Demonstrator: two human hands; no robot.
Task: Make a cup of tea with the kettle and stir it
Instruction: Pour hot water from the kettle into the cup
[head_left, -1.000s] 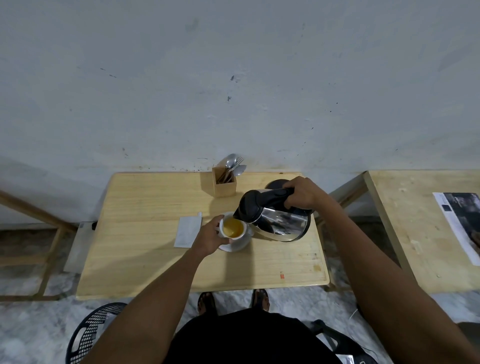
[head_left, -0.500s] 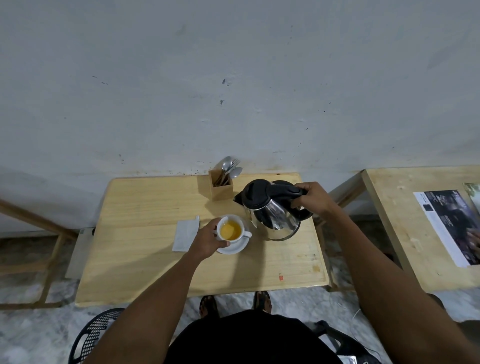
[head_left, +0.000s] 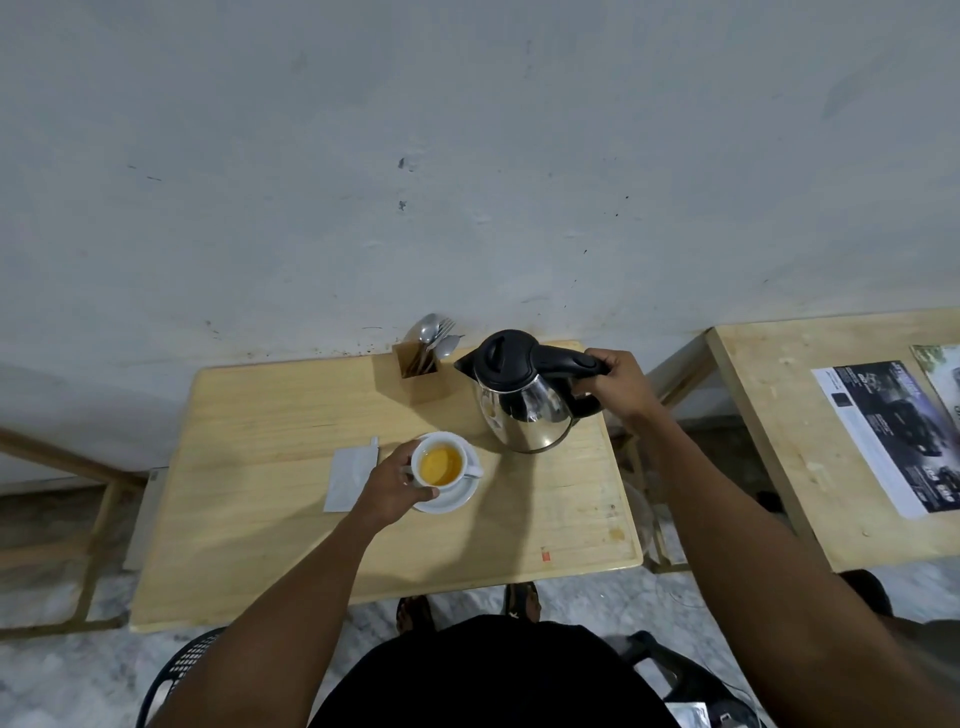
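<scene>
A white cup (head_left: 440, 465) of amber tea stands on a white saucer (head_left: 457, 498) in the middle of the wooden table (head_left: 260, 545). My left hand (head_left: 389, 486) grips the cup's left side. A steel kettle (head_left: 522, 402) with a black lid and handle sits upright at the table's back right, beyond the cup. My right hand (head_left: 621, 382) is closed around the kettle's handle. A wooden holder (head_left: 418, 366) with spoons and a fork stands at the back edge, left of the kettle.
A white paper sachet (head_left: 349, 478) lies left of the cup. A second wooden table (head_left: 779, 441) with printed sheets (head_left: 893, 436) stands to the right. A black plastic chair (head_left: 182, 670) is at the near left, and the wall runs right behind the table.
The kettle went from tilted over the cup to upright and moved back and right, away from the cup. My left hand stayed on the cup.
</scene>
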